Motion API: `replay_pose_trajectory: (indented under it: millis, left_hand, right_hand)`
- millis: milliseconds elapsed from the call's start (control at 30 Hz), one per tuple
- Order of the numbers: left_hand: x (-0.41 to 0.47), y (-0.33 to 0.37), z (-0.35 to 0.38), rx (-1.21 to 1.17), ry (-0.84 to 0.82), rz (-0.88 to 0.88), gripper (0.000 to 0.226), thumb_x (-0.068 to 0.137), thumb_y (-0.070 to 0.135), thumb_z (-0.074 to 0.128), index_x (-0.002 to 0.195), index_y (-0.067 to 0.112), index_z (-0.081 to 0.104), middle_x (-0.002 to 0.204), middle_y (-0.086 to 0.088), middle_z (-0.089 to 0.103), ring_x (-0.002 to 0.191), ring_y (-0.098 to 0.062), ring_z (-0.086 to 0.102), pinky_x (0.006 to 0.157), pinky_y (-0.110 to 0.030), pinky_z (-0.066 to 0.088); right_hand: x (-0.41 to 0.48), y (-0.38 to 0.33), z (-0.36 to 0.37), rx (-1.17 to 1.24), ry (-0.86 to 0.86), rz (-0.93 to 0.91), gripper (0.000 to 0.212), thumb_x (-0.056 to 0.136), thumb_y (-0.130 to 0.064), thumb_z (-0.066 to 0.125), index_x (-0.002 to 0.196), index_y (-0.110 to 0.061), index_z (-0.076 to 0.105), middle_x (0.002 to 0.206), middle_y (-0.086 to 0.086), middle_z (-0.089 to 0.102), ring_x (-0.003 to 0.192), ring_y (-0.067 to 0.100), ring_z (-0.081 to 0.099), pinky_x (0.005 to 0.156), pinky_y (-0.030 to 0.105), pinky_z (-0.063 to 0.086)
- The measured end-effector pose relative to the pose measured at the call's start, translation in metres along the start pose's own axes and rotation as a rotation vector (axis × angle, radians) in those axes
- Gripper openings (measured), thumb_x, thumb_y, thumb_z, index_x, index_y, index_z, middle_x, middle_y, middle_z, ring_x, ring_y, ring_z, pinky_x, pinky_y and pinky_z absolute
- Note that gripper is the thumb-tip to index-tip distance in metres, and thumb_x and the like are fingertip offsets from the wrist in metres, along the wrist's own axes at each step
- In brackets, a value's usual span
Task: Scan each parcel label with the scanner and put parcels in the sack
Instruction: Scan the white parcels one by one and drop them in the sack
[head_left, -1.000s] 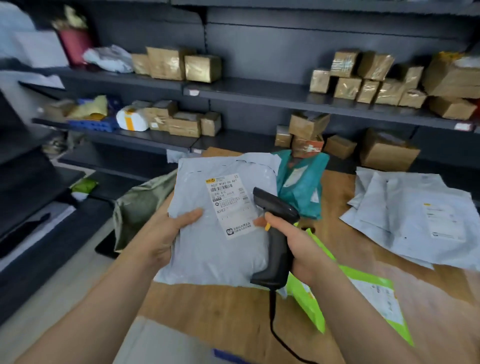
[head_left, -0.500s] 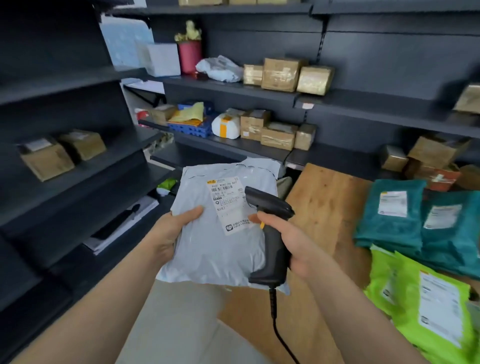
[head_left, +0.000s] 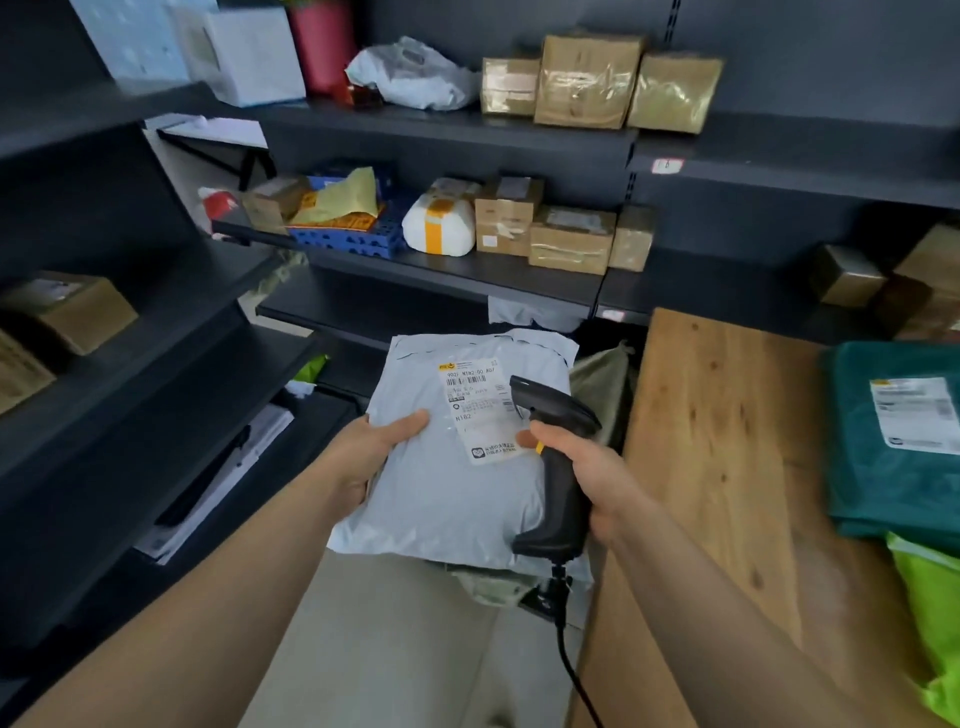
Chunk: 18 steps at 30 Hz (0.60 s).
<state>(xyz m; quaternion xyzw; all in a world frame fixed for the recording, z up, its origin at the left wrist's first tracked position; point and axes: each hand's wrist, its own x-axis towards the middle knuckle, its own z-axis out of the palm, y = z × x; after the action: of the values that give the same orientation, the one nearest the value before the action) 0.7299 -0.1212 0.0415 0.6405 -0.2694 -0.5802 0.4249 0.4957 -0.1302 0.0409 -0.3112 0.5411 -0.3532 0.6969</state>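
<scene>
Grey parcel (head_left: 441, 499), left hand (head_left: 369, 457) clasping its edge, right hand (head_left: 592, 473) gripping scanner (head_left: 556, 410), seemingly against label (head_left: 478, 410).

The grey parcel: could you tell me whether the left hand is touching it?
Touching. The head view shows the left hand gripping the grey parcel at its left edge, thumb pressed on its front face.

Dim, flat indoor light, soft shadows; glare on taped boxes (head_left: 587, 83); wide-angle bending at edges; overall slightly soft, far right blurred.
</scene>
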Motion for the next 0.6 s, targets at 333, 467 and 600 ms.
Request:
replay_pose_trajectory:
  millis: [333,467,600]
  left_hand:
    - [0.153,0.013,0.01,0.228,-0.144,-0.129,0.035,0.078,0.039,0.077,0.1,0.016,0.064,0.093,-0.002,0.07,0.083,-0.019,0.066,0.063,-0.029,0.05]
    - [0.216,0.003,0.009,0.384,-0.299,-0.216,0.039,0.075,0.044,0.077,0.1,0.018,0.064,0.099,-0.002,0.07,0.091,-0.019,0.065,0.068,-0.029,0.047]
    - [0.273,-0.019,0.009,0.487,-0.451,-0.271,0.049,0.077,0.044,0.076,0.114,0.014,0.064,0.106,-0.003,0.071,0.099,-0.021,0.065,0.089,-0.035,0.051]
  right_hand:
    - [0.116,-0.006,0.007,0.101,0.227,0.055,0.031,0.08,-0.024,0.077,0.102,-0.002,0.075,0.095,0.012,0.076,0.073,0.02,0.071,0.061,0.027,0.055]
    - [0.147,0.002,0.009,0.126,0.346,0.064,0.032,0.078,-0.021,0.079,0.104,-0.003,0.073,0.095,0.011,0.076,0.081,0.023,0.073,0.066,0.03,0.056]
    - [0.166,0.014,0.008,0.12,0.439,0.048,0.034,0.075,-0.023,0.081,0.103,-0.006,0.072,0.096,0.011,0.076,0.088,0.026,0.073,0.079,0.037,0.058]
